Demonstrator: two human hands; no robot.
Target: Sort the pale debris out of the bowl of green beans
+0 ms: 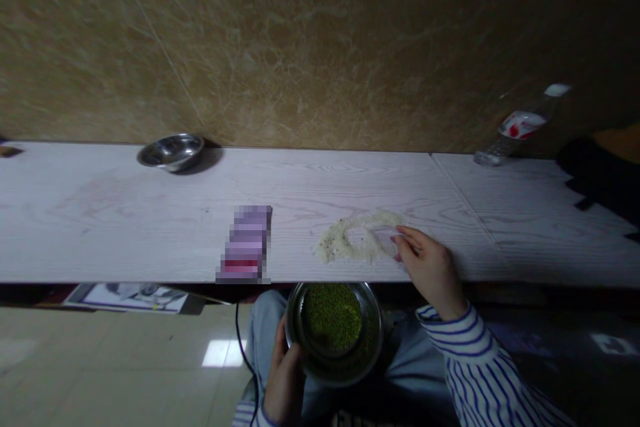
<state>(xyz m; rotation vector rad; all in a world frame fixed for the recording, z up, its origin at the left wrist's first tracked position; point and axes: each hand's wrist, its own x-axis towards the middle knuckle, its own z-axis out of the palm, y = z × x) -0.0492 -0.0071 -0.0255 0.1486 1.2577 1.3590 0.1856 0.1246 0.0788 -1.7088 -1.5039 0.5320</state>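
My left hand (pixel 287 367) grips the left rim of a steel bowl (pixel 373 353), its thumb on the near side. Small green grains that look like mung beans (pixel 333 317) lie in the bowl, which is over my lap at the table's front edge. A thin layer of white, rice-like grains (pixel 334 243) with dark specks is spread on the table, with a bare patch in its middle. At its right end is my right hand (pixel 430 267), thumb and fingertips pinched together. What they hold, if anything, is too small to make out.
Left of the grains, a blurred-out purple phone-shaped object (pixel 247 243) lies at the edge of the white table (pixel 100 227). A second steel bowl (pixel 173 153) stands by the wall. At the right are a plastic bottle (pixel 523 125) and a dark bag-like thing (pixel 605 173). A black cable (pixel 240 333) hangs down.
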